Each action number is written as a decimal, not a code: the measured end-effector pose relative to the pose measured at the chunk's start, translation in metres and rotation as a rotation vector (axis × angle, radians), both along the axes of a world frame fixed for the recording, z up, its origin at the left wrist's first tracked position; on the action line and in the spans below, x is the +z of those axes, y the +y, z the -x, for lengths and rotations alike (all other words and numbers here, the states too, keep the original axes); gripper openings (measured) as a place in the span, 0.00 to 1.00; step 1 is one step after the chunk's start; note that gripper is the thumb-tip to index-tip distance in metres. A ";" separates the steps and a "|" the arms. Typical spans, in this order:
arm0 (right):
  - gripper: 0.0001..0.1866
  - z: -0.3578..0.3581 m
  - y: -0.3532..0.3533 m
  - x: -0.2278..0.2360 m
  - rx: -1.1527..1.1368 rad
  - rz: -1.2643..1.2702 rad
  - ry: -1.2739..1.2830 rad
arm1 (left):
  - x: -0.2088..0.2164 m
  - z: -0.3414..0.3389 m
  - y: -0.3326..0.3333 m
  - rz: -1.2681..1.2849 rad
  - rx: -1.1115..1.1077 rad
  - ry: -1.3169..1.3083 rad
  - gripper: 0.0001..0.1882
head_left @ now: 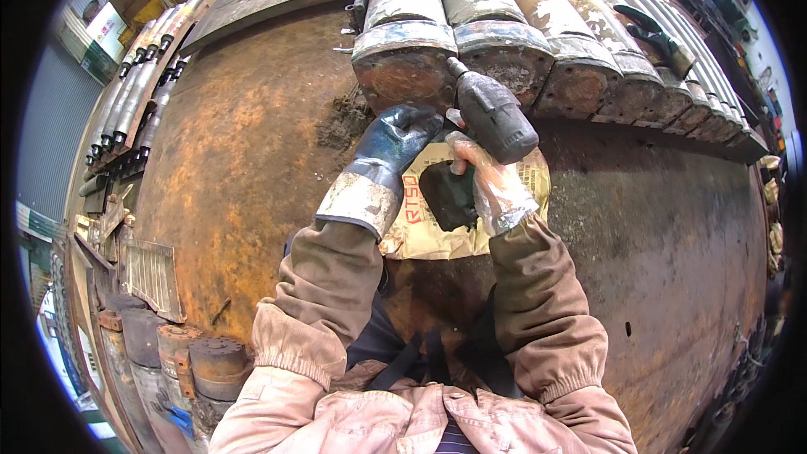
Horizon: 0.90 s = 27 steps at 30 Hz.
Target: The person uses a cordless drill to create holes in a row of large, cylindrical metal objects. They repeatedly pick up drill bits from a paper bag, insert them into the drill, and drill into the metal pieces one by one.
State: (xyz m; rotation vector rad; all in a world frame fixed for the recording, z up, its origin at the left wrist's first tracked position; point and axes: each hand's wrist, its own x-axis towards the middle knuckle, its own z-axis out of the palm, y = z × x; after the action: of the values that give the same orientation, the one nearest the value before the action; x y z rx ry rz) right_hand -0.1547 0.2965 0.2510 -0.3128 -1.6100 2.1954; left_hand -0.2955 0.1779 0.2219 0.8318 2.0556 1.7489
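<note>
My right hand (489, 178), in a clear plastic glove, grips the handle of a black cordless impact wrench (501, 122). Its nose points away from me, up to the end of a large flanged cylinder (405, 76). The dark battery block hangs below my grip. My left hand (398, 136) wears a dark blue coated glove with a dirty white cuff. Its fingers are curled close to the lower edge of that rusty end face; what they hold, if anything, is hidden. Beneath both hands spreads a yellowish paper sack (429, 244) with red print.
Several more big cylinders (492, 55) lie in a row to the right, with a dark glove (660, 40) on top. The rusty steel table (244, 118) extends to both sides. Slim rods (126, 109) are racked at far left; upright cylinders (217, 361) stand near left.
</note>
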 end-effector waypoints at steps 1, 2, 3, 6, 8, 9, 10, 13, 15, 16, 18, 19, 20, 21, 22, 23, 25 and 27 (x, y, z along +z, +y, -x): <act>0.18 0.005 -0.001 0.000 0.007 0.005 0.000 | 0.006 0.001 -0.005 -0.025 -0.006 0.043 0.12; 0.20 0.011 0.000 -0.007 0.017 0.080 -0.013 | 0.010 0.003 -0.006 -0.012 -0.027 0.024 0.12; 0.20 0.013 0.003 -0.011 0.017 0.076 -0.012 | 0.013 0.002 -0.005 -0.017 -0.028 0.024 0.12; 0.21 0.020 -0.002 -0.012 0.072 0.065 0.037 | 0.016 0.002 -0.009 -0.107 -0.011 -0.056 0.11; 0.17 0.021 -0.013 -0.007 0.009 0.073 0.017 | 0.015 0.005 -0.013 -0.136 0.044 -0.050 0.11; 0.17 0.023 -0.014 -0.011 0.015 0.075 0.015 | 0.014 0.007 -0.015 -0.134 0.050 -0.052 0.11; 0.15 0.027 -0.015 -0.023 -0.024 -0.083 -0.042 | 0.013 0.008 -0.018 -0.144 0.103 0.008 0.12; 0.15 0.040 -0.001 -0.057 -0.199 -0.474 -0.112 | 0.022 0.004 -0.018 -0.119 0.165 0.125 0.11; 0.15 0.046 0.002 -0.064 -0.278 -0.588 -0.083 | 0.025 0.004 -0.022 -0.155 0.176 0.048 0.11; 0.15 0.047 0.005 -0.066 -0.293 -0.621 -0.087 | 0.028 0.002 -0.024 -0.186 0.160 -0.003 0.10; 0.15 0.050 0.005 -0.066 -0.321 -0.672 -0.086 | 0.033 0.000 -0.030 -0.217 0.162 -0.031 0.10; 0.15 0.052 0.006 -0.069 -0.330 -0.688 -0.090 | 0.034 -0.001 -0.031 -0.252 0.156 -0.059 0.10; 0.15 0.053 0.006 -0.070 -0.338 -0.706 -0.099 | 0.035 0.002 -0.032 -0.322 0.101 -0.190 0.11; 0.16 0.052 0.007 -0.071 -0.350 -0.725 -0.104 | 0.035 0.001 -0.032 -0.324 0.101 -0.192 0.11; 0.16 0.050 0.008 -0.070 -0.363 -0.747 -0.097 | 0.036 -0.001 -0.032 -0.252 0.134 -0.124 0.12; 0.16 0.048 0.002 -0.065 -0.373 -0.761 -0.083 | 0.040 -0.003 -0.034 -0.178 0.172 -0.053 0.12; 0.16 0.044 -0.007 -0.050 -0.406 -0.829 0.002 | 0.028 0.005 -0.035 -0.262 0.149 -0.177 0.13; 0.17 0.045 -0.001 -0.056 -0.411 -0.845 0.017 | 0.030 0.004 -0.031 -0.155 0.142 -0.041 0.14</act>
State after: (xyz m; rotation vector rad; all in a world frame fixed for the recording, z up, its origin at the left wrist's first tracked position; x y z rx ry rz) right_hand -0.1998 0.2955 0.1949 -0.3221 -2.0628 1.0889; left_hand -0.2997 0.1464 0.2523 0.7006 2.0169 2.0058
